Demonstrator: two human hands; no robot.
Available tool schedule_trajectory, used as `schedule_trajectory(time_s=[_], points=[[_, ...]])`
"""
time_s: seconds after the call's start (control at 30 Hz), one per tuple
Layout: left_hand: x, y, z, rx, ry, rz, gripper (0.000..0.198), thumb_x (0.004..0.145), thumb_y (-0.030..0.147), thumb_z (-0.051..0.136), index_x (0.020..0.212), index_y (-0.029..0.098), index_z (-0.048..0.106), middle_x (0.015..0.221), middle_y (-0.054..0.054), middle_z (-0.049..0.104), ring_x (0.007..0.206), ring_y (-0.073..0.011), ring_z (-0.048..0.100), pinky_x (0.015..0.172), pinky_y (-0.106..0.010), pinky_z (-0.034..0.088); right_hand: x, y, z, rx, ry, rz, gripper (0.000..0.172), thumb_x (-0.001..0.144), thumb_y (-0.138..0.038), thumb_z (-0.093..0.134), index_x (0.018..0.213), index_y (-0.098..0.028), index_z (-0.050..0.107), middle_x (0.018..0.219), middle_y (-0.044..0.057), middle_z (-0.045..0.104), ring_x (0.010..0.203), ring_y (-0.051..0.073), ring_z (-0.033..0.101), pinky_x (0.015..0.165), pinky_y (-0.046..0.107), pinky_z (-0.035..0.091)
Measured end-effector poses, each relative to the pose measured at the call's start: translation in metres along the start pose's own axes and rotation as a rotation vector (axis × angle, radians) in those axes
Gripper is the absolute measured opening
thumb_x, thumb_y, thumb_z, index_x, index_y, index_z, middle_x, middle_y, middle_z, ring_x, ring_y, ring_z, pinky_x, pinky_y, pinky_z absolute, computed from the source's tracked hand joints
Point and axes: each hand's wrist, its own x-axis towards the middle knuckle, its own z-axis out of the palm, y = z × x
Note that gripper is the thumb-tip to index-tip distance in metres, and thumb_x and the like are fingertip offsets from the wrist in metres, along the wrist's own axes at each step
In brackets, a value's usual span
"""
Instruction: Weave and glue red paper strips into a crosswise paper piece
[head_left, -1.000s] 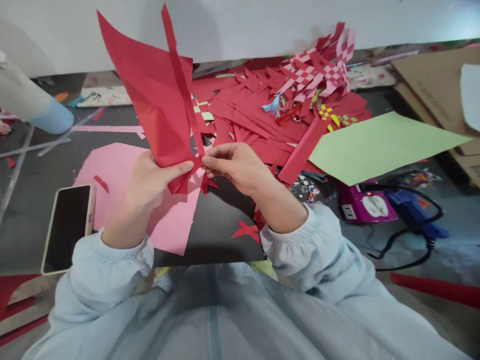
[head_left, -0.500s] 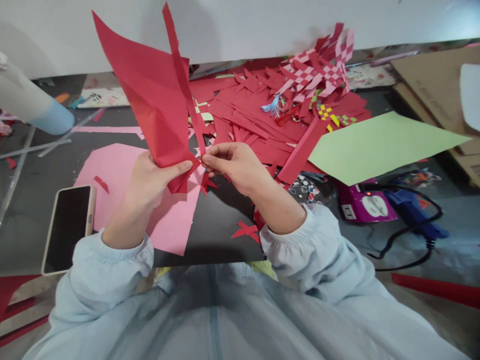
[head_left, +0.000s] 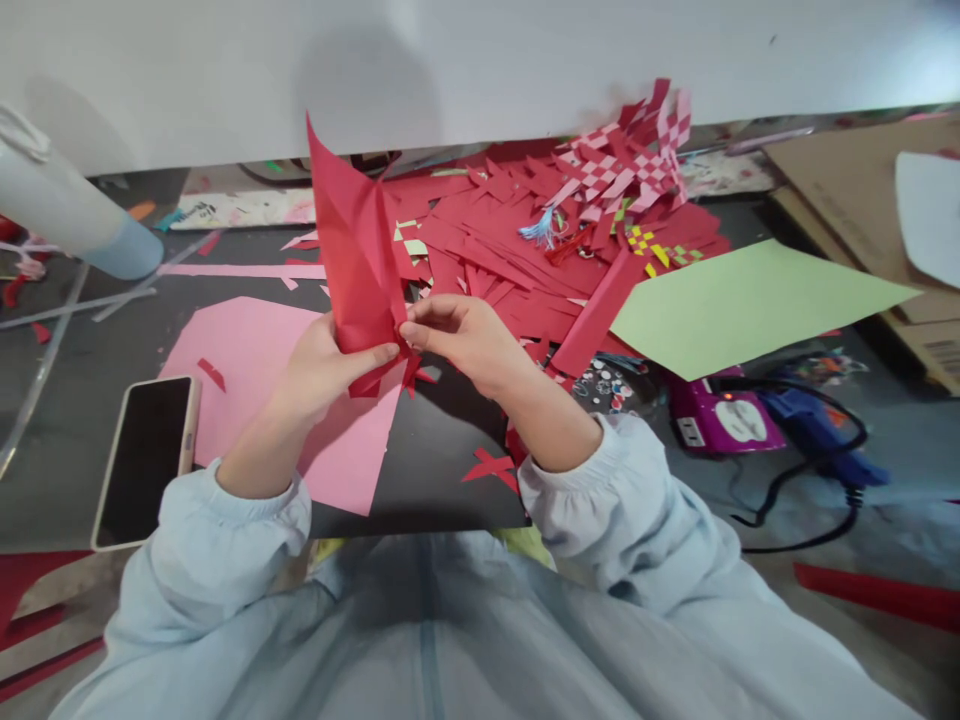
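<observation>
My left hand (head_left: 326,370) grips the lower part of a red paper sheet (head_left: 356,250), thumb across its front. The sheet stands up and bends, its pointed tip upward. At the sheet's right edge, my right hand (head_left: 469,340) pinches red paper between thumb and fingers; it looks like a narrow strip along that edge, though the fingers hide part of it. Under my left hand lies a pink paper sheet (head_left: 225,350) with a small red scrap on it. Behind my hands spreads a heap of red paper strips and pieces (head_left: 495,250).
A phone (head_left: 146,460) lies at the left, with a white and blue bottle (head_left: 97,220) behind it. Right of the heap are a light green sheet (head_left: 757,300), a purple box with a cable (head_left: 727,420) and cardboard (head_left: 847,190). Woven checkered pieces (head_left: 622,165) top the heap.
The red sheet has dropped lower and turned, so it looks narrower. The strip that stood tall beside it now shows less clearly against its edge. Both hands stay close together.
</observation>
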Motion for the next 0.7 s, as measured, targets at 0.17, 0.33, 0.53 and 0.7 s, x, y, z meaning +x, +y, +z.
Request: schedule_trajectory(time_s=[0.17, 0.33, 0.53, 0.7], points=[[-0.001, 0.005, 0.002, 0.010, -0.071, 0.092, 0.052, 0.059, 0.031, 0.093, 0.104, 0.018, 0.070, 0.111, -0.009, 0.075, 0.102, -0.0271, 0.071, 0.089, -0.038, 0.057, 0.003, 0.003, 0.000, -0.077, 0.041, -0.013, 0.037, 0.052, -0.042, 0.093, 0.067, -0.016, 0.071, 0.065, -0.002, 0.065, 0.063, 0.010, 0.054, 0.069, 0.028, 0.046], [0.001, 0.001, -0.001, -0.071, 0.046, 0.155, 0.070, 0.063, 0.040, 0.091, 0.121, 0.022, 0.056, 0.123, -0.010, 0.068, 0.113, -0.0254, 0.068, 0.093, -0.036, 0.056, 0.004, -0.001, -0.001, -0.042, 0.124, -0.020, 0.034, 0.049, -0.039, 0.091, 0.064, -0.016, 0.070, 0.058, -0.004, 0.063, 0.057, 0.009, 0.051, 0.064, 0.027, 0.044], [0.014, -0.008, -0.020, -0.092, 0.368, 0.369, 0.050, 0.075, 0.042, 0.080, 0.115, 0.025, 0.056, 0.136, -0.009, 0.064, 0.124, -0.0243, 0.063, 0.102, -0.036, 0.053, 0.005, 0.000, -0.006, -0.158, 0.143, -0.007, 0.026, 0.057, -0.038, 0.083, 0.064, -0.016, 0.069, 0.054, -0.005, 0.059, 0.053, 0.008, 0.047, 0.060, 0.028, 0.040], [0.025, -0.015, -0.042, -0.004, 0.418, 0.306, 0.067, 0.070, 0.029, 0.080, 0.129, 0.023, 0.050, 0.136, -0.013, 0.063, 0.127, -0.0302, 0.060, 0.107, -0.043, 0.051, 0.007, 0.005, -0.007, -0.283, 0.124, -0.016, 0.020, 0.065, -0.035, 0.076, 0.067, -0.017, 0.067, 0.065, -0.002, 0.063, 0.063, 0.011, 0.053, 0.068, 0.030, 0.044]])
